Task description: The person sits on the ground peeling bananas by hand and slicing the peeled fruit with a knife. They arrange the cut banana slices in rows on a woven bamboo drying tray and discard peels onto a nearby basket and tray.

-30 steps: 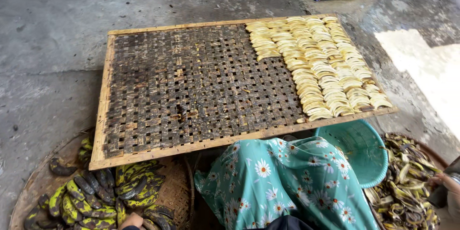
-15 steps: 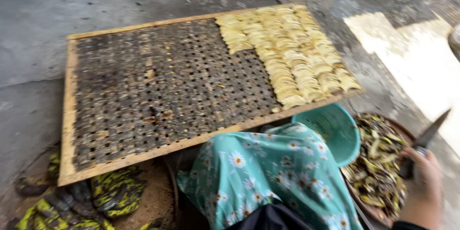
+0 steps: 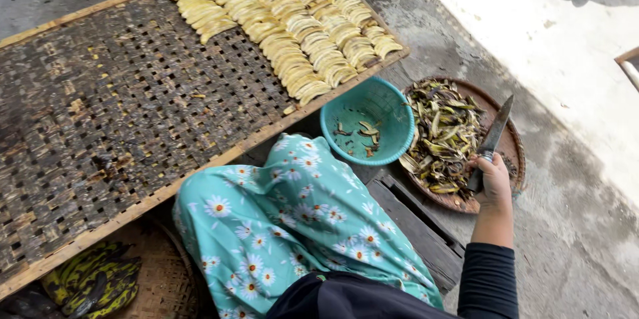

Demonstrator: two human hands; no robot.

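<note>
My right hand (image 3: 493,178) grips a knife (image 3: 494,137) by its handle, blade pointing up and away, over a round woven tray (image 3: 516,153) heaped with dark banana peels (image 3: 442,136). A teal plastic bowl (image 3: 368,125) with a few peel scraps stands just left of that tray. My left hand is out of view. A large woven bamboo drying rack (image 3: 126,119) lies in front of me, with rows of pale peeled banana slices (image 3: 293,19) on its far right part. My knee in teal flowered cloth (image 3: 293,219) fills the lower middle.
A basket of unpeeled green-and-black bananas (image 3: 93,279) sits at the lower left, partly under the rack. A dark wooden plank (image 3: 416,226) lies beneath me. Grey concrete ground surrounds everything, sunlit at the upper right.
The view has swung right and down. My right hand with the knife has come fully into view over the peel tray. The rack has slid to the left of the frame.
</note>
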